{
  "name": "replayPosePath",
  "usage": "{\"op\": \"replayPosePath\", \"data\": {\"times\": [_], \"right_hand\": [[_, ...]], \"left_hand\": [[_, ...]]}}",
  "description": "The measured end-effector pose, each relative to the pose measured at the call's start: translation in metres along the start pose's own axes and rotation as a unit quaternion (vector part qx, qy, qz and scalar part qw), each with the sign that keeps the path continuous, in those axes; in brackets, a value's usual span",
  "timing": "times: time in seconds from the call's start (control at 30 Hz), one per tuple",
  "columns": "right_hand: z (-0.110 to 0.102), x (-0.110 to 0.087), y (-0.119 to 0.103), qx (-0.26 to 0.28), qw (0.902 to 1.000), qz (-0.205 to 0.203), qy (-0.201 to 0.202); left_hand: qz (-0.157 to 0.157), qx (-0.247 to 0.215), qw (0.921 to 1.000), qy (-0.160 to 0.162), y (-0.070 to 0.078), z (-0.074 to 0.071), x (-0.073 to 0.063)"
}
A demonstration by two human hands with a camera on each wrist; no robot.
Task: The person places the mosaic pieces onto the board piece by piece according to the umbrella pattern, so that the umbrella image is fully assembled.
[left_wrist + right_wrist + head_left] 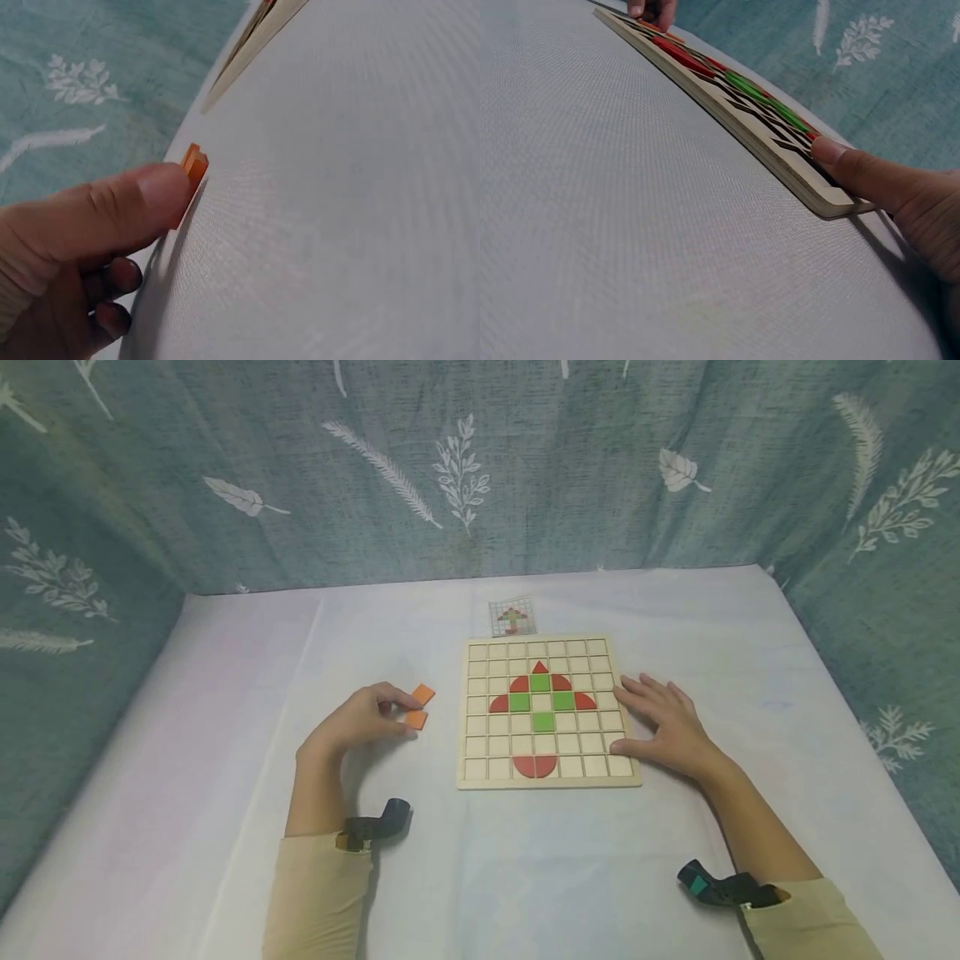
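Observation:
Left of the board, my left hand (365, 717) pinches an orange square tile (416, 720) between thumb and fingers, just over the cloth. A second orange tile (423, 693) is right at the fingertips; whether it is held too, I cannot tell. In the left wrist view the thumb covers part of the orange pieces (196, 166). My right hand (667, 727) rests at the right edge of the wooden grid board (480, 768), fingers spread and thumb on the rim. Set in the grid are green squares (543, 722), red quarter-rounds (536, 767) and a red triangle (539, 667).
A small printed pattern card (513, 617) lies just beyond the board's far edge. White cloth (540, 877) covers the table. A green leaf-patterned curtain (480, 477) hangs behind and at both sides. Each wrist wears a dark camera mount (378, 822).

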State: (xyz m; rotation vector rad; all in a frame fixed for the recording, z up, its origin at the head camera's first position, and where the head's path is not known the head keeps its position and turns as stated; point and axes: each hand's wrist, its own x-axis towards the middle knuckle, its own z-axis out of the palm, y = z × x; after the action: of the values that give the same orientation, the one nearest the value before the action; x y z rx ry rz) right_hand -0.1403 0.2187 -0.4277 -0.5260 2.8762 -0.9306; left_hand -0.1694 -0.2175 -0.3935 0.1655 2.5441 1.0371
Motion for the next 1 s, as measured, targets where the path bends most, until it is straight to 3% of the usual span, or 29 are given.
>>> {"op": "replayPosePath", "data": {"times": [0.53, 0.8, 1.0], "right_hand": [[0.0, 0.0, 0.001, 0.001, 1.0, -0.008, 0.002], [0.003, 0.004, 0.004, -0.003, 1.0, -0.009, 0.003], [0.001, 0.002, 0.003, -0.006, 1.0, -0.001, -0.002]], "left_hand": [[0.098, 0.039, 0.9931, 0.05, 0.007, 0.011, 0.005], [0.114, 0.014, 0.9929, 0.03, 0.022, 0.015, 0.017], [0.12, 0.02, 0.9923, 0.025, 0.031, 0.023, 0.028]]}}
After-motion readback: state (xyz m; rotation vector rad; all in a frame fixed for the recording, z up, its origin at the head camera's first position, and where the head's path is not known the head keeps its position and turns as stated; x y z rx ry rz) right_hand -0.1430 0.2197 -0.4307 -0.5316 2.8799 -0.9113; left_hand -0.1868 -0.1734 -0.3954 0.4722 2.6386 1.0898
